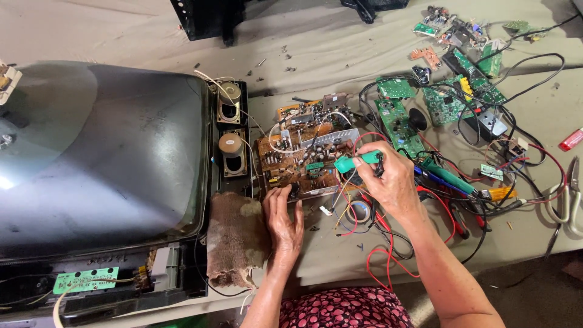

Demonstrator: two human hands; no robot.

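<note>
A brown circuit board (291,152) crowded with components lies on the table beside a big old picture-tube set (103,164). My left hand (282,212) rests with its fingertips on the board's near edge. My right hand (392,182) grips a green-handled tool (358,161), whose tip points left onto the board's right side. Red, black and yellow wires (376,237) run under my right hand, next to a roll of tape (359,211).
A brown rag (237,237) lies by the set's corner, two round speakers (229,121) behind it. Green circuit boards (425,103), cables and a green-handled tool (449,177) clutter the right. Scissors (568,200) and a red lighter (571,140) lie far right.
</note>
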